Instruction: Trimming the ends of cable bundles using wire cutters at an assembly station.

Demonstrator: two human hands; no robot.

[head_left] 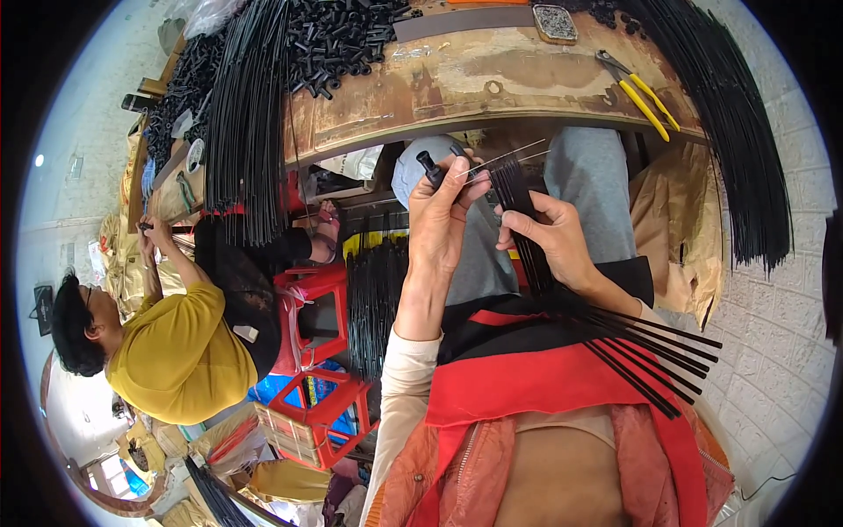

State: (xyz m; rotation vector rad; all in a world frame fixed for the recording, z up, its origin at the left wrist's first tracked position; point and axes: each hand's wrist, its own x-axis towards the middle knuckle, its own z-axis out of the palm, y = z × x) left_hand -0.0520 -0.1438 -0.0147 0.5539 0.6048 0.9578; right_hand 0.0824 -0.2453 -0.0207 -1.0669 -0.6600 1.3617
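My left hand [437, 215] is closed with its fingertips pinched together. Between them are a short black tubular piece [429, 167], apparently a second dark one beside it, and thin pale wires [527, 147] that stick out to the right. My right hand [555, 239] grips a bundle of slim black rods [507, 183] side by side, with the thumb lying across them. The rods' upper ends are in front of the left fingertips; their lower ends fan out over my red and black apron [527, 373] toward the right.
A worn wooden bench [457, 79] holds black tubular pieces [334, 39], yellow-handled pliers [645, 97] and a small tray [555, 24]. Long black rod bundles hang over it at left [246, 123] and right [733, 132]. A person in yellow [180, 351] works at left, near red stools [320, 422].
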